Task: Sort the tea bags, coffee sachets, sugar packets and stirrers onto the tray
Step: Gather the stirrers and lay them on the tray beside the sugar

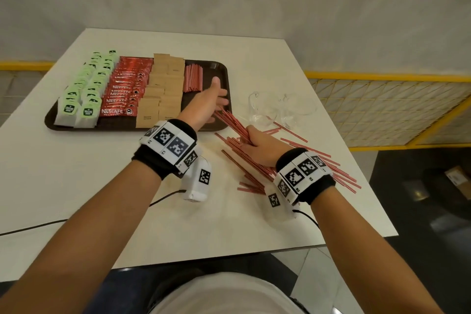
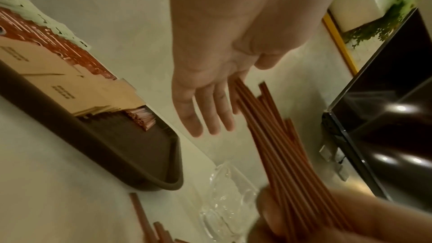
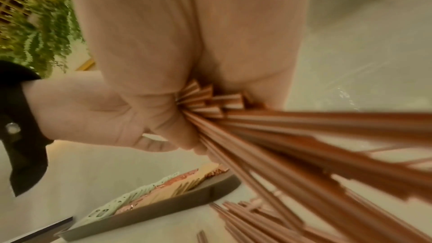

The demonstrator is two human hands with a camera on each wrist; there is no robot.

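Note:
A brown tray (image 1: 51,120) holds rows of green tea bags (image 1: 86,84), red coffee sachets (image 1: 125,89), brown sugar packets (image 1: 163,89) and a neat stack of red stirrers (image 1: 193,78). My right hand (image 1: 254,143) grips a bundle of red stirrers (image 1: 230,121) just off the tray's near right corner, tips pointing toward the tray. My left hand (image 1: 216,99) is open over the tray's right end, its straight fingers (image 2: 205,115) against the bundle's tips (image 2: 243,88). In the right wrist view my fist (image 3: 177,121) is wrapped round the fanned bundle (image 3: 292,145).
Several loose stirrers (image 1: 339,176) lie scattered on the white table (image 1: 76,186) around and behind my right wrist. A clear glass or plastic item (image 1: 275,109) sits right of the tray. The table's right edge drops to a dark floor beside a yellow railing (image 1: 382,76).

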